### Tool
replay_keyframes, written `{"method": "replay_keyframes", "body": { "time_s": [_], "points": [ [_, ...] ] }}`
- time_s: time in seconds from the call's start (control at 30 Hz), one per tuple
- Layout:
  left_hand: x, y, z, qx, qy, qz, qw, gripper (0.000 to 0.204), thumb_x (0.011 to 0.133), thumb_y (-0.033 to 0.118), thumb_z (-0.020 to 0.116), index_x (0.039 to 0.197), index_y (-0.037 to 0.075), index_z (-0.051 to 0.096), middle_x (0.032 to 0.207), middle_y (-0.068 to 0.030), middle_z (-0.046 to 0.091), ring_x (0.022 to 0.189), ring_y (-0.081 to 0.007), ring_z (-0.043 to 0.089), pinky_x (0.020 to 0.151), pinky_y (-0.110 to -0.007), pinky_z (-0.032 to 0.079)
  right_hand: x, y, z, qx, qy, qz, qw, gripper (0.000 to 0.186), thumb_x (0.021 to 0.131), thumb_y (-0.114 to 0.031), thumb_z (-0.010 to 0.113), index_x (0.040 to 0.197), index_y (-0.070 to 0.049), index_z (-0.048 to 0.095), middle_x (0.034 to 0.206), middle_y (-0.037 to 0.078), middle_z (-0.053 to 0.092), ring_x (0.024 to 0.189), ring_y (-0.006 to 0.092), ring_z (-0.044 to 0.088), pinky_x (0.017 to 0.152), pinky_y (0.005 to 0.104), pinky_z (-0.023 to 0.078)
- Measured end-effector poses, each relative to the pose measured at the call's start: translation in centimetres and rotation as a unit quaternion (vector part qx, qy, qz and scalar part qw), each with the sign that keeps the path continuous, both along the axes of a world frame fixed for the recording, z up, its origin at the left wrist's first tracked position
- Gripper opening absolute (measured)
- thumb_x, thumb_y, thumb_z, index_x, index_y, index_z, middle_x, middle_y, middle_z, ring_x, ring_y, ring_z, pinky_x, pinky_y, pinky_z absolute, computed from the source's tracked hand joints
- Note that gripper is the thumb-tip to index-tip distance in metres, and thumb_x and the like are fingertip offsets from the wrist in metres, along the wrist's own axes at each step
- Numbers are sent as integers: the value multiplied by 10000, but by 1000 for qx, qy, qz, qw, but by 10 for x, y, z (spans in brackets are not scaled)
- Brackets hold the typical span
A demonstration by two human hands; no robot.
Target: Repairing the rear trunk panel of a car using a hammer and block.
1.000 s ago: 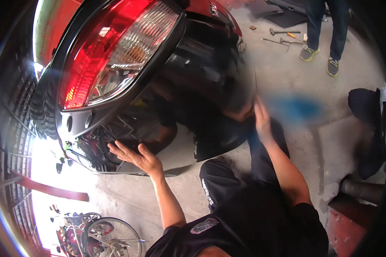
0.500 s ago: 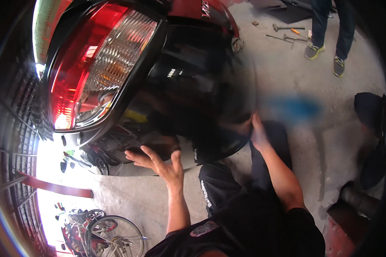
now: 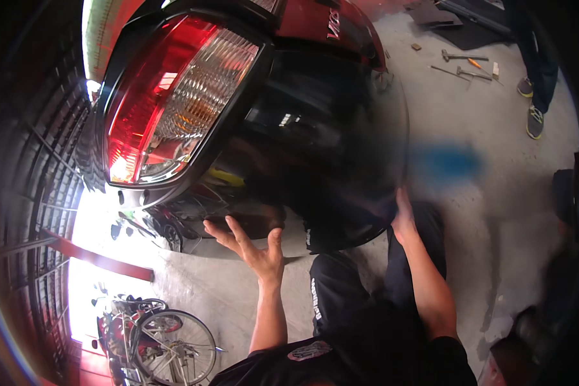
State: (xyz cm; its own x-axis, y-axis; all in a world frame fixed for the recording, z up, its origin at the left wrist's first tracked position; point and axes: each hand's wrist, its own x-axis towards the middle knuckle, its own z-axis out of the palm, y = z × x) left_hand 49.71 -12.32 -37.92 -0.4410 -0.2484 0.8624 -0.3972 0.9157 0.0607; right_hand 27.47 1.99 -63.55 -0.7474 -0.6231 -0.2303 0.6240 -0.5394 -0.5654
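Note:
A glossy black car bumper (image 3: 341, 128) curves in front of me, below a red and clear tail light (image 3: 180, 103). My left hand (image 3: 254, 254) is open near the bumper's lower left part, fingers spread and thumb apart. It holds nothing; whether its fingertips touch the bumper I cannot tell. At the lower right, my right hand (image 3: 403, 222) is closed on the bumper's edge, with its fingers partly hidden there. My knees are bent beneath the bumper.
Hammers (image 3: 463, 56) and other hand tools lie on the concrete floor (image 3: 450, 103) at the far right, near dark panels (image 3: 476, 26). Another person's shoes (image 3: 534, 122) are beside them. Bicycles (image 3: 174, 347) stand at the lower left. A blue smear blurs the view right of the bumper.
My view has turned slightly left, so the car and tools appear farther right. Both hands keep much the same pose by the bumper. The other person's feet appear nearer the right rim.

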Motion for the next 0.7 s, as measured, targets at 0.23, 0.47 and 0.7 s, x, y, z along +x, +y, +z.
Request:
{"method": "replay_keyframes", "body": {
  "time_s": [0.23, 0.47, 0.7],
  "points": [
    [0, 1, 50, -24, 37, 38, 998, 785, 1028, 460, 607, 1615, 36, 303, 1706, -239, 142, 1581, -395, 143, 1255, -533, 148, -4, 8, 2, -57, 45, -1, 997, 910, 1022, -511, 601, 1673, -108, 108, 1733, 139, 125, 1600, 286, 70, 1265, 454, 88],
    [-6, -12, 56, -29, 30, 52, 998, 808, 1010, 469, 627, 1625, 52, 310, 1715, -238, 128, 1592, -392, 112, 1260, -510, 134, -2, -10, -10, -15, 52, 7, 998, 844, 1048, -442, 592, 1671, -107, 130, 1715, 134, 194, 1579, 279, 167, 1252, 398, 157],
    [-11, -17, 56, 31, 8, 19, 999, 904, 869, 317, 807, 1616, 89, 354, 1693, -307, 117, 1565, -516, 100, 1215, -646, 127, -17, -18, -65, -67, -29, 38, 997, 572, 1060, -535, 518, 1424, -113, 391, 1411, 74, 408, 1285, 214, 422, 1117, 411, 356]
  ]
}}
